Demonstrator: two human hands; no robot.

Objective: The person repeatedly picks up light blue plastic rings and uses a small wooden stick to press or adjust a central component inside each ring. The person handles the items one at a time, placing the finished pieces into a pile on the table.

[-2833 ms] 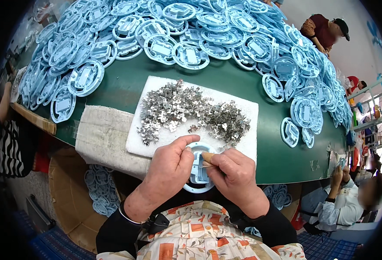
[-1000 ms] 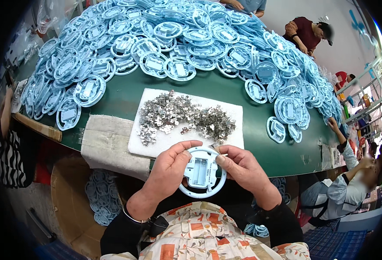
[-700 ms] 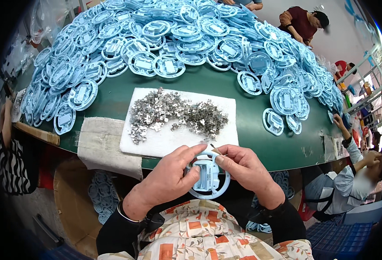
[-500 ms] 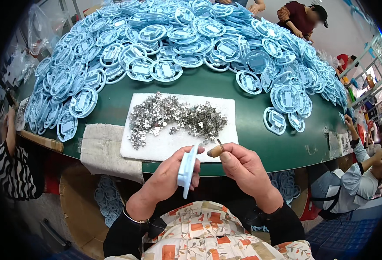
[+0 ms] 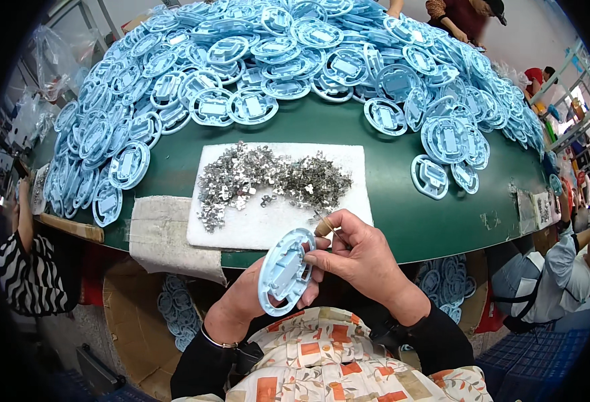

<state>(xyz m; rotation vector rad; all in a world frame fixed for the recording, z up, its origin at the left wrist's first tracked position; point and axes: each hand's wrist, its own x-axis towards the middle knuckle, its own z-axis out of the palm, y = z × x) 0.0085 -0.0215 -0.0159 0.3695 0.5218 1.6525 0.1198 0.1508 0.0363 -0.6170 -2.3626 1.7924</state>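
While the left hand (image 5: pixel 251 305) is gripping a tilted blue plastic disc (image 5: pixel 285 271), the right hand (image 5: pixel 358 251) is pinching a wooden-handled tool (image 5: pixel 323 226) (tip perhaps touching it), at six o'clock below the bench (image 5: pixel 402 214).

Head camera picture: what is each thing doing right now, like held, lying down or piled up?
Round light-blue plastic disc: held tilted on edge in both hands.
Left hand: fingers grip the disc from behind.
Right hand: pinches a small wooden-handled tool.
Small silver metal clips: heaped loose on white foam pad.
Other blue discs: piled on green table.
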